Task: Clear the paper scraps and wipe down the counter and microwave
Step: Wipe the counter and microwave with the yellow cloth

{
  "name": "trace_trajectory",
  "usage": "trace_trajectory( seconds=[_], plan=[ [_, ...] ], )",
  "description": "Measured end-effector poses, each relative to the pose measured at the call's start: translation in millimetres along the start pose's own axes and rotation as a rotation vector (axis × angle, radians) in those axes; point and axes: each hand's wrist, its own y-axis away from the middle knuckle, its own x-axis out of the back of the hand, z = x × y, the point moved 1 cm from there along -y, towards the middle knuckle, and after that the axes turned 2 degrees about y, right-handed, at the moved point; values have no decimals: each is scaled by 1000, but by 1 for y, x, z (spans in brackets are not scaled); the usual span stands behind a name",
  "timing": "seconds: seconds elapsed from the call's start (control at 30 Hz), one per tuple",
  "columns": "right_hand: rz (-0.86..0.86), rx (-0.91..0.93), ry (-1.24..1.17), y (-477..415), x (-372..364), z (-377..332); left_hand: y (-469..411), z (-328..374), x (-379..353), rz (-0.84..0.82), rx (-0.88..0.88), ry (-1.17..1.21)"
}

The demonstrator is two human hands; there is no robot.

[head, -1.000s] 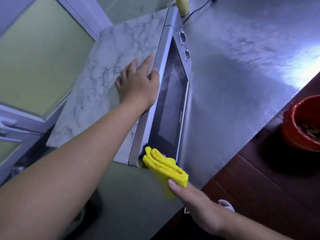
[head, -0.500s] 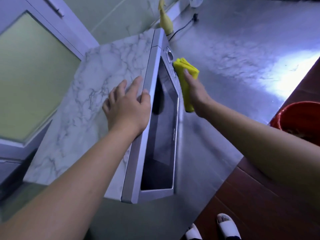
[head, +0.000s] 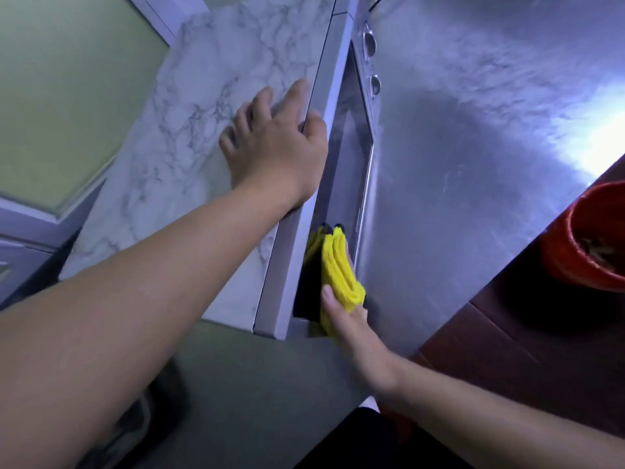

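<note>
Wiping the microwave (head: pixel 341 157) door, a person's right hand (head: pixel 348 336) presses a folded yellow cloth (head: pixel 340 269) to the glass at its near end; the flat, open left hand (head: pixel 277 147) steadies the marbled top.

Firm, overlapping strokes with the bracing hand kept down would likely serve best. Right fingers are mostly hidden behind the cloth they clasp; farther off, the dials (head: pixel 370 45) blur, the counter (head: pixel 490 130) shows no scraps, and a red bucket (head: pixel 588 242) is cut off.

Folded yellow cloth (head: pixel 340 265) pressed against the marble-topped microwave's (head: pixel 216 106) dark door, low corner.
</note>
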Motion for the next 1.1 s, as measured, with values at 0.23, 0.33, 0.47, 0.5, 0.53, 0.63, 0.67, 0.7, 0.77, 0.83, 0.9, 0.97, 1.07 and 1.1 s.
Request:
trace_trajectory(
  seconds=[0.23,0.33,0.47,0.5,0.53,0.63,0.67,0.7,0.77,0.83,0.9,0.97,1.07,1.1],
  plan=[
    [-5,-303,-528,12,66,-10,2,-1,1,-11,6,12],
    [266,-88,-393,-66,109,-37,1,-1,1,-18,6,16],
    [284,385,73,-175,116,-84,1,-2,1,-3,-1,20],
    [282,433,165,-196,110,-90,1,-2,1,1,-5,23],
    [295,450,210,-212,103,-93,1,-3,0,4,-7,25],
    [382,430,154,-242,94,-81,1,-3,-1,8,-10,25],
    [368,430,114,-248,96,-70,2,-3,-2,11,-12,24],
    [335,416,69,-251,98,-60,1,-4,-3,16,-14,23],
    [273,320,-26,-254,104,-43,0,-4,-4,13,-17,23],
    [264,191,-68,-252,109,-22,1,-4,-5,7,-18,10],
    [245,131,-76,-245,109,0,2,-4,-5,4,-14,0],
    [220,101,-108,-226,102,13,1,-3,-4,3,-14,0],
    [202,12,-176,-177,83,32,-1,-3,-2,-4,-10,5],
    [188,1,-175,-158,75,38,-1,-3,-2,-3,-7,4]
  ],
)
